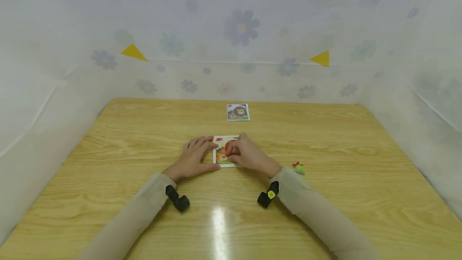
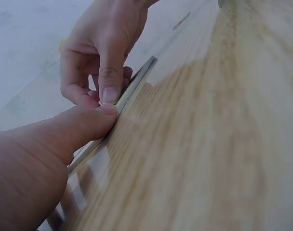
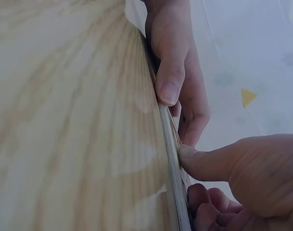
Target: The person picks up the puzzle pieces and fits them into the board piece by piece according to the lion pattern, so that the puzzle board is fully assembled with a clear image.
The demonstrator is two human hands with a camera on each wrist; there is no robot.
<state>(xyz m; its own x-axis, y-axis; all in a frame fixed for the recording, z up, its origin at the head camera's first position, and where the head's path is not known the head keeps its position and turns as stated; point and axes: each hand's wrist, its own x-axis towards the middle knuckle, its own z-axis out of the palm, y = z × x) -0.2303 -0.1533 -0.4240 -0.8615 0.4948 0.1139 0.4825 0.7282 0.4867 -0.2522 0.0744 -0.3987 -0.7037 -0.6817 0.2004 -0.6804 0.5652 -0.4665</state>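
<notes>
In the head view, a small jigsaw puzzle board (image 1: 221, 166) with a white border and a bright lion picture lies on the table. My left hand (image 1: 195, 157) holds it at its left side, thumb along the near edge and fingers by the far left corner. Over the picture's right part, my right hand (image 1: 250, 153) has its thumb and curled fingers pinching at a reddish-brown puzzle piece (image 1: 229, 146), mostly covered by the fingers. Both wrist views show the board's thin edge (image 2: 137, 86) (image 3: 171, 154) between the hands.
Beyond the board lies a square picture card (image 1: 238, 112) with a lion on it. A loose green and red puzzle piece (image 1: 298, 168) rests right of my right wrist. White flower-patterned sheeting (image 1: 242, 79) encloses the wooden table (image 1: 144, 131) at the back and sides.
</notes>
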